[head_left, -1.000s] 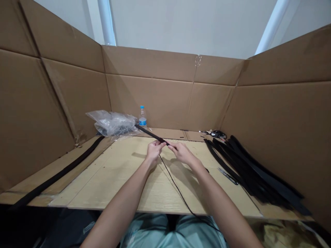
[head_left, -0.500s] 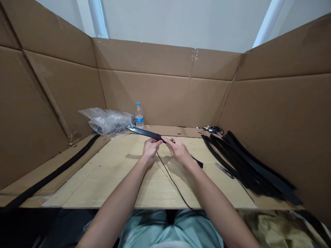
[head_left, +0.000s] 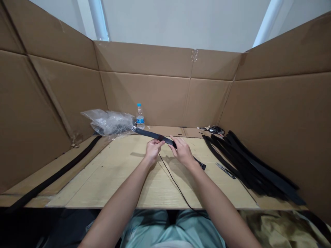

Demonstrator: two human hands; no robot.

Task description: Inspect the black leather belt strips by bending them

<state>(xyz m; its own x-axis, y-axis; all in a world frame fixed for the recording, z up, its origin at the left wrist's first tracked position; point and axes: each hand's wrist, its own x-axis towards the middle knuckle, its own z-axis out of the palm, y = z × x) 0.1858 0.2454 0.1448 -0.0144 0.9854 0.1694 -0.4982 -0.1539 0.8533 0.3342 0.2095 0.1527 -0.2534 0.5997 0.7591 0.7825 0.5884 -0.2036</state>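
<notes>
Both my hands hold one long black strap (head_left: 148, 133) above the middle of the wooden tabletop (head_left: 121, 179). My left hand (head_left: 153, 150) pinches it near a small loop on the strap. My right hand (head_left: 182, 151) grips it just to the right, fingers curled over it. The strap's far end, with a metal piece, points toward a crumpled clear plastic bag (head_left: 110, 121). Its near end shows past my right wrist. A thin black cord (head_left: 172, 179) hangs from my hands down toward my lap.
Cardboard walls (head_left: 165, 96) enclose the table on three sides. A pile of several black straps (head_left: 248, 165) lies at the right, with a small metal tool (head_left: 226, 170) beside it. One long black strap (head_left: 59, 172) lies along the left edge. A water bottle (head_left: 140, 116) stands at the back.
The strap has turned in my hands from edge-on to flat and shifted slightly; its near end now shows past my right wrist. Both hands keep their hold.
</notes>
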